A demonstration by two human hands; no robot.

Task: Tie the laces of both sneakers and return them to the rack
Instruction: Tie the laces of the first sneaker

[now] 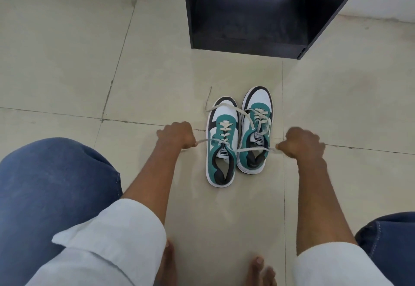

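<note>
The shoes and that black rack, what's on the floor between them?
Almost nothing: the head view shows bare tile floor between the shoes and the rack. Only one loose lace end pokes out near the left shoe's toe.

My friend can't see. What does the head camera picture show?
Two bare hands, left hand and right hand, pull a white lace tight over the left green-and-white sneaker; its twin stands beside it, before an empty black rack.

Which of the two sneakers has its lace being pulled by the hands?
The left sneaker, nearer the person. Its lace runs taut to the left hand and right hand. The right sneaker has loose laces.
</note>
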